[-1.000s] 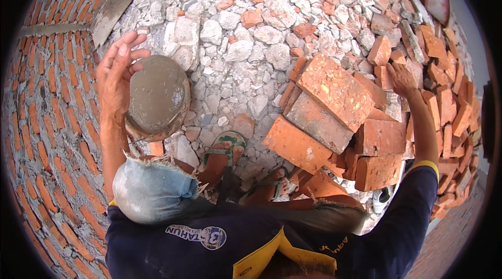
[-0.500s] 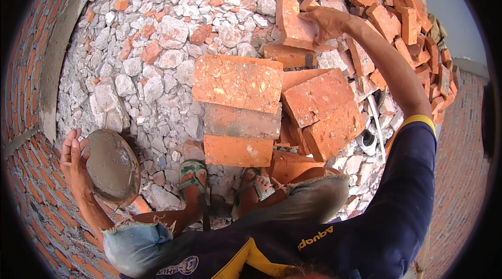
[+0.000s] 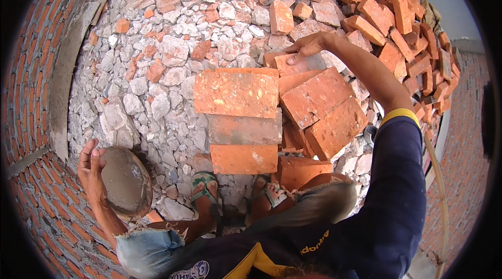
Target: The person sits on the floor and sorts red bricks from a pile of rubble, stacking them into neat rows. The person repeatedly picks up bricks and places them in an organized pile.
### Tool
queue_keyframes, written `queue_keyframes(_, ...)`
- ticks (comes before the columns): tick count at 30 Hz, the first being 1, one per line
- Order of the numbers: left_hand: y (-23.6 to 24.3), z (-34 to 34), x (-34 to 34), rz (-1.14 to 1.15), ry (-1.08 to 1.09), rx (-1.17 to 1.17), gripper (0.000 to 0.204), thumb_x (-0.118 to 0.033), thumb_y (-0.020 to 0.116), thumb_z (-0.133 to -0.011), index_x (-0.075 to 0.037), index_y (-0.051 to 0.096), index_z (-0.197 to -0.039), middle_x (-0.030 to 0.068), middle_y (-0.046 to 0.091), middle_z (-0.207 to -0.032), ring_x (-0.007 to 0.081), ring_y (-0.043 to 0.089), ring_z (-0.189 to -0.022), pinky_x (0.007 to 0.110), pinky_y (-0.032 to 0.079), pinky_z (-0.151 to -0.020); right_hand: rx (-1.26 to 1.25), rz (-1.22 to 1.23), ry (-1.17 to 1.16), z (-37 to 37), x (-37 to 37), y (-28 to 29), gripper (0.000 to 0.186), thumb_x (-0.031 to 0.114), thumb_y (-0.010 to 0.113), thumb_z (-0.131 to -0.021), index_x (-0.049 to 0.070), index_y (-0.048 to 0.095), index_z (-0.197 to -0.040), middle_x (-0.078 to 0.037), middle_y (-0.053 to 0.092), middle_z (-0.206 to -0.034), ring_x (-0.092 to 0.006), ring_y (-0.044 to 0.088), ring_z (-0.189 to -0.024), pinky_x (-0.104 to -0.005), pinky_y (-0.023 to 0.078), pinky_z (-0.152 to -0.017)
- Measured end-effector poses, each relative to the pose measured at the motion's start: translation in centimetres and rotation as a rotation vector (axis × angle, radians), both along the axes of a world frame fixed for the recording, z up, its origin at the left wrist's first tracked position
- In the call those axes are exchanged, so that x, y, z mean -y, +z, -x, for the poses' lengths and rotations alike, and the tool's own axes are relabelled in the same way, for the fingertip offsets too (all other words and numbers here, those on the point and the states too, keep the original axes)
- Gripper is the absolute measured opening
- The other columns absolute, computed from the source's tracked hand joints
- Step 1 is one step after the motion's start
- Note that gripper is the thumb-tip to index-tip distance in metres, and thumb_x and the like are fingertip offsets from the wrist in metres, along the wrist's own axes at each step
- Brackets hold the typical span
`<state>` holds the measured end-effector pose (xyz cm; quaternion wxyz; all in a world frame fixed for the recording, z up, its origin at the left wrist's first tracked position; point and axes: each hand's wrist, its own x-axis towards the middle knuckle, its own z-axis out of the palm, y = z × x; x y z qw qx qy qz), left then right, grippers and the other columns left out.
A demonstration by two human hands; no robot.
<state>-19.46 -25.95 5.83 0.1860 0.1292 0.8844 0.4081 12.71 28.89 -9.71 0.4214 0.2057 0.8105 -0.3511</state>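
My right hand [image 3: 309, 48] is closed on an orange brick [image 3: 303, 65], with fingers over its far edge and thumb on its upper face. Another brick shows partly behind it. Just nearer stand orange bricks in a row: a chipped one [image 3: 236, 93], a greyish one [image 3: 244, 129] and a plain one [image 3: 244, 159]. Tilted bricks [image 3: 317, 97] lean together right of them. At the left my left hand [image 3: 92, 170] is open and holds nothing, its fingers raised. It is beside a round, shallow vessel [image 3: 148, 184] of smooth grey wet mortar; whether they touch I cannot tell.
White and grey rubble [image 3: 172, 49] covers the ground. A heap of loose bricks [image 3: 376, 15] rises at the far right. Brick walls [image 3: 26, 85] border the left side. My sandalled feet [image 3: 205, 189] stand close to the brick row. A pale strip [image 3: 439, 195] runs along the right.
My right hand has drawn the brick nearer to me, down toward the brick row. An upright brick stays behind where it was. My left hand keeps its place beside the mortar; the view has shifted slightly.
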Motion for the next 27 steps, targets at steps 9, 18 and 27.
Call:
queue_keyframes(9, -0.7, 0.4, 1.3, -0.040, -0.008, 0.031, 0.054, -0.035, 0.067, -0.092, 0.002, 0.057, -0.130, 0.0121, 0.063, -0.126, 0.0191, 0.064, -0.102, 0.029, 0.048, -0.076, 0.046, -0.010, -0.017, 0.9, -0.7, -1.4, 0.096, 0.062, 0.077, -0.070, 0.009, 0.047, -0.143, -0.018, 0.059, -0.133, -0.0322, 0.052, -0.128, -0.0423, 0.042, -0.104)
queue_keyframes(18, -0.6, 1.7, -1.9, -0.089, -0.056, 0.097, 0.048, -0.028, 0.068, -0.091, 0.002, 0.057, -0.127, 0.0096, 0.065, -0.121, 0.0171, 0.065, -0.096, 0.028, 0.049, -0.073, -0.286, -0.291, -0.186, -2.7, -1.4, 2.0, 0.082, 0.049, 0.073, -0.079, 0.004, 0.046, -0.142, -0.022, 0.060, -0.129, -0.0358, 0.058, -0.120, -0.0425, 0.045, -0.101)
queue_keyframes(27, 2.7, 4.7, -21.2, -0.090, -0.653, -0.039, 0.049, -0.033, 0.072, -0.085, 0.001, 0.064, -0.120, 0.0119, 0.069, -0.110, 0.0186, 0.066, -0.092, 0.032, 0.053, -0.081, -0.589, -0.521, -0.479, -10.5, -4.6, 11.3, 0.074, 0.030, 0.080, -0.074, 0.000, 0.051, -0.135, -0.023, 0.063, -0.124, -0.0357, 0.061, -0.115, -0.0408, 0.048, -0.098)
